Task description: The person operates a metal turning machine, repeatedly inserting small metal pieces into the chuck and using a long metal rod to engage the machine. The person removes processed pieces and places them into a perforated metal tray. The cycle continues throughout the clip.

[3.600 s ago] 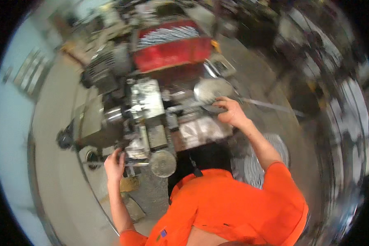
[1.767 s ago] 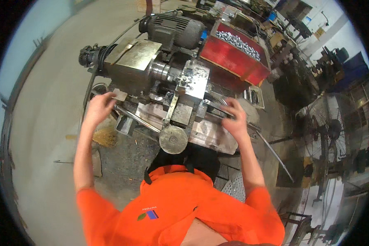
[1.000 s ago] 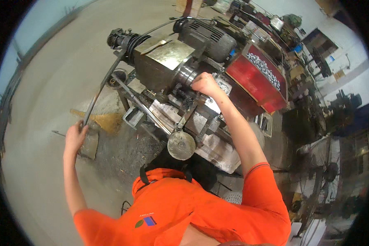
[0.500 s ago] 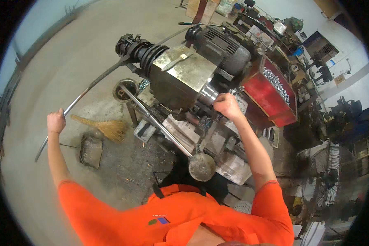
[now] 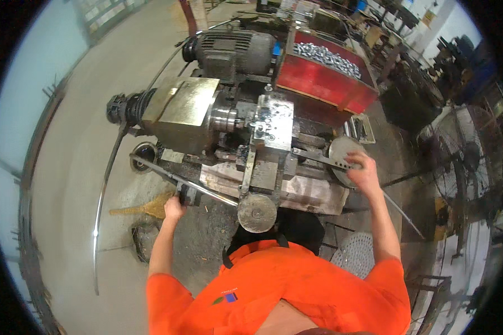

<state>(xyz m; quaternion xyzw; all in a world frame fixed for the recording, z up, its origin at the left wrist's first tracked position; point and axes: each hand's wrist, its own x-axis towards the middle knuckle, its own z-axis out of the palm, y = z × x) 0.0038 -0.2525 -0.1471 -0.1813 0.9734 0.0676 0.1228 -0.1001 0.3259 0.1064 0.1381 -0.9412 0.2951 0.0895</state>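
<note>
Head view, looking down on a metal lathe [image 5: 246, 139] on a concrete floor.

Left hand [image 5: 174, 207]: fingers curled shut around a dark handle [image 5: 187, 195] at the front left of the machine, close to a long bright steel rod [image 5: 179, 180] that slants along the front of the bed. Arm extended down and left from an orange sleeve.

Right hand [image 5: 364, 173]: laid on the rim of a round grey handwheel [image 5: 341, 159] at the right end of the bed; fingers bent over the edge, gripping it. How tightly they close cannot be told at this size.

Between the hands: a second round handwheel [image 5: 256, 212] on the front of the carriage, untouched. Tool block [image 5: 273, 118] sits above it, beside the chuck [image 5: 224, 118].

Surroundings: electric motor [image 5: 232, 51] behind the headstock; red tray [image 5: 325, 75] filled with small shiny metal parts at upper right; straw broom [image 5: 142, 207] lying on the floor just left of the left hand; standing fan [image 5: 465, 162] well to the right.
</note>
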